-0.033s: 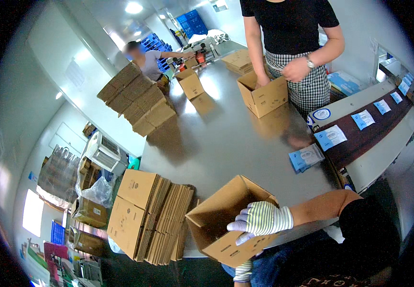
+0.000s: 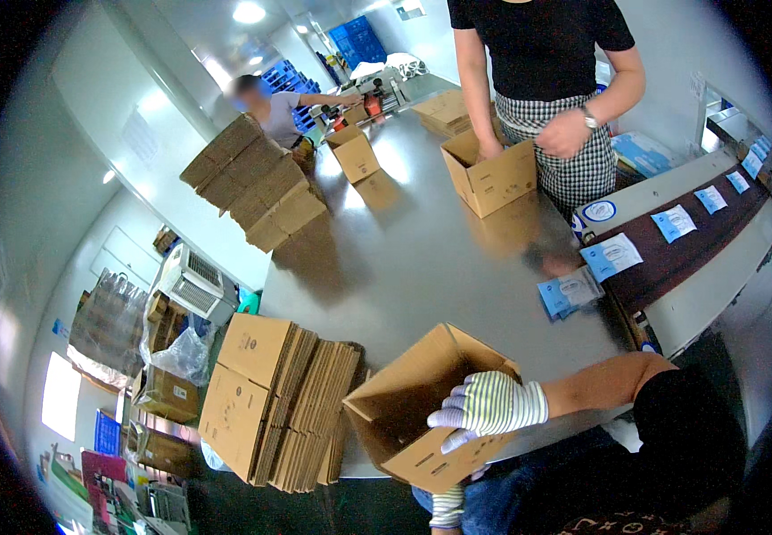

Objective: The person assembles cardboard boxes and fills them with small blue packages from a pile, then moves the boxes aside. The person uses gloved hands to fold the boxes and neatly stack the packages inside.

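Note:
An open cardboard box [image 2: 439,459], tilted with its mouth toward the upper left, is at the near edge of the table. My right hand [image 2: 488,406], in a striped knit glove, lies over its near rim, fingers together toward the mouth and thumb by the near wall. Below the box, my left hand [image 2: 447,508] shows only a gloved wrist and part of the palm; its fingers are mostly hidden behind the box. The inside of the box is in shadow. Just left of it stands a stack of flattened cardboard boxes [image 2: 248,392].
Blue-and-white packets [image 2: 611,257] ride a dark conveyor belt [image 2: 662,263] on the right; several lie heaped [image 2: 569,294] at its end. Across the metal table [image 2: 404,259], a co-worker reaches into another box [image 2: 497,183]. More flattened cartons [image 2: 261,192] are piled far left, near another person.
The packets on the belt have slid slightly toward the table end. My box has shifted a little up and left with my right hand on it. The co-worker's raised hand has moved right.

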Action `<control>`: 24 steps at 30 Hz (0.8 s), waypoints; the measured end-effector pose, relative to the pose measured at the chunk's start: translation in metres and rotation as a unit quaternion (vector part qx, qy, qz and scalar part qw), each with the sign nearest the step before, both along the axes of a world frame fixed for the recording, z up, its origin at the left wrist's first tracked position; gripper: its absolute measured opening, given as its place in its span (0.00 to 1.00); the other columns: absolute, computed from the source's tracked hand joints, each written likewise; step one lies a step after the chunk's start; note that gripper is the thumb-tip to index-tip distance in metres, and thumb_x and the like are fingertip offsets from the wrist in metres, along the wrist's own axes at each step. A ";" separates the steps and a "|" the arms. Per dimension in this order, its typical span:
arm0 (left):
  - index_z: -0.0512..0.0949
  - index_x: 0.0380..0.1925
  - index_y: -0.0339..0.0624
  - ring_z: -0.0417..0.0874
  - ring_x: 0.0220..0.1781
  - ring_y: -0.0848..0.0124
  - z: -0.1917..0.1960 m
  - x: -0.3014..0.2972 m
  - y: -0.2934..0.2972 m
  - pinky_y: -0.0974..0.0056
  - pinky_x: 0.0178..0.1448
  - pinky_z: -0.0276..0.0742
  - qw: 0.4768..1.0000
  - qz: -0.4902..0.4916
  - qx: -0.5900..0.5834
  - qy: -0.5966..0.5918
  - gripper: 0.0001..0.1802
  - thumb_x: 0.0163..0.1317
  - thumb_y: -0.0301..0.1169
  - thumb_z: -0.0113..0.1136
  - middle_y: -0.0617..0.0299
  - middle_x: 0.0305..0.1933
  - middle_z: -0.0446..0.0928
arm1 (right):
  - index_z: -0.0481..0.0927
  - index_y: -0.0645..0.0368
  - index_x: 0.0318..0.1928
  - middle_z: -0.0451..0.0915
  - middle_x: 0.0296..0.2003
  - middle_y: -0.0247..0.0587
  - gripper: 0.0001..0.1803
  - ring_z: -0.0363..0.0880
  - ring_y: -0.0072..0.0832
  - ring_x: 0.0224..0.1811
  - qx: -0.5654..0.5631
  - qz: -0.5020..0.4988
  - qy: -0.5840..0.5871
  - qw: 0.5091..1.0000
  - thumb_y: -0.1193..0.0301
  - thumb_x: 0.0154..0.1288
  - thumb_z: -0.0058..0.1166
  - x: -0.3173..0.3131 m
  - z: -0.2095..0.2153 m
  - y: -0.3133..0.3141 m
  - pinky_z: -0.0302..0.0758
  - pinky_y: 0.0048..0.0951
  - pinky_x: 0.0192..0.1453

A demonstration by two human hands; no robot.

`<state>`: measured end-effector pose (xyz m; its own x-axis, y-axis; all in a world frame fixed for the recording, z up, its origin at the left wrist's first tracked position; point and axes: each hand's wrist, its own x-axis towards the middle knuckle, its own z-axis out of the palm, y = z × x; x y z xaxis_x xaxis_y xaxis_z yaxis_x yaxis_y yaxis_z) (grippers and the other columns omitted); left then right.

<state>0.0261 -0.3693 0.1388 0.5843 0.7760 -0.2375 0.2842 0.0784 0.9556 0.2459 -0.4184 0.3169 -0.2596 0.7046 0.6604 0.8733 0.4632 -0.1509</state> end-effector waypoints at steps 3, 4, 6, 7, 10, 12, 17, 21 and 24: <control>0.63 0.61 0.39 0.66 0.64 0.55 0.049 -0.021 0.004 0.48 0.68 0.62 0.993 0.097 -0.040 -0.057 0.25 0.71 0.43 0.40 0.48 0.61 0.66 | 0.77 0.51 0.33 0.74 0.19 0.29 0.22 0.73 0.26 0.20 0.041 -0.007 0.005 0.999 0.45 0.55 0.56 0.009 -0.007 -0.001 0.67 0.29 0.22; 0.64 0.60 0.37 0.67 0.63 0.54 0.068 -0.026 0.007 0.48 0.67 0.63 0.990 0.126 -0.010 -0.064 0.25 0.71 0.43 0.40 0.47 0.60 0.67 | 0.77 0.50 0.30 0.72 0.18 0.29 0.22 0.72 0.26 0.19 0.035 0.033 -0.031 0.998 0.44 0.54 0.57 0.010 -0.008 -0.002 0.67 0.28 0.22; 0.66 0.58 0.35 0.69 0.61 0.54 0.104 -0.032 0.009 0.48 0.66 0.65 0.975 0.163 0.141 -0.053 0.24 0.71 0.42 0.39 0.45 0.58 0.69 | 0.75 0.49 0.22 0.70 0.16 0.28 0.23 0.69 0.26 0.17 0.072 0.099 -0.044 0.991 0.43 0.54 0.56 0.011 -0.016 0.005 0.64 0.29 0.21; 0.67 0.57 0.34 0.70 0.60 0.53 0.122 -0.032 0.013 0.48 0.65 0.66 0.947 0.171 0.271 -0.019 0.24 0.71 0.41 0.39 0.44 0.56 0.71 | 0.75 0.49 0.22 0.70 0.16 0.28 0.23 0.69 0.26 0.17 0.071 0.099 -0.046 0.991 0.43 0.54 0.56 0.014 -0.016 0.007 0.64 0.29 0.21; 0.67 0.59 0.40 0.66 0.66 0.48 0.160 -0.033 0.029 0.39 0.69 0.56 0.745 0.106 0.646 0.130 0.28 0.71 0.48 0.34 0.43 0.57 0.70 | 0.74 0.49 0.17 0.69 0.15 0.28 0.21 0.67 0.27 0.18 0.044 0.125 0.032 0.991 0.50 0.59 0.55 0.028 -0.011 0.014 0.62 0.33 0.22; 0.69 0.59 0.44 0.65 0.67 0.49 0.171 -0.025 0.031 0.38 0.71 0.53 0.704 -0.029 0.690 0.168 0.27 0.70 0.50 0.36 0.47 0.57 0.71 | 0.74 0.51 0.17 0.70 0.16 0.31 0.18 0.68 0.30 0.20 0.027 0.130 0.066 0.989 0.56 0.59 0.56 0.038 -0.014 0.023 0.63 0.34 0.28; 0.76 0.34 0.46 0.75 0.34 0.62 0.157 0.003 0.019 0.53 0.55 0.70 0.716 -0.120 0.678 0.114 0.19 0.65 0.49 0.46 0.63 0.27 0.73 | 0.76 0.54 0.27 0.78 0.36 0.36 0.09 0.73 0.38 0.49 0.061 0.050 0.131 0.988 0.63 0.58 0.56 0.047 -0.032 0.033 0.67 0.40 0.56; 0.74 0.26 0.50 0.71 0.27 0.62 0.138 -0.001 0.025 0.56 0.40 0.67 0.709 -0.046 0.698 0.087 0.15 0.63 0.47 0.48 0.64 0.21 0.67 | 0.77 0.52 0.35 0.75 0.54 0.39 0.06 0.64 0.44 0.64 0.017 -0.088 0.205 0.975 0.65 0.58 0.55 0.038 -0.039 0.030 0.58 0.45 0.69; 0.70 0.23 0.52 0.69 0.26 0.63 0.127 0.009 0.025 0.57 0.39 0.66 0.703 -0.004 0.708 0.068 0.14 0.63 0.44 0.45 0.64 0.20 0.65 | 0.78 0.52 0.38 0.70 0.60 0.43 0.08 0.57 0.47 0.69 -0.006 -0.046 0.253 0.966 0.66 0.60 0.52 0.042 -0.044 0.035 0.53 0.47 0.72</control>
<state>0.0355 -0.3446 0.2656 0.6365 0.2876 0.7157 0.3754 -0.9261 0.0383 0.2876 -0.3833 0.2724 0.1585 0.7178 0.6780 0.7232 0.3831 -0.5747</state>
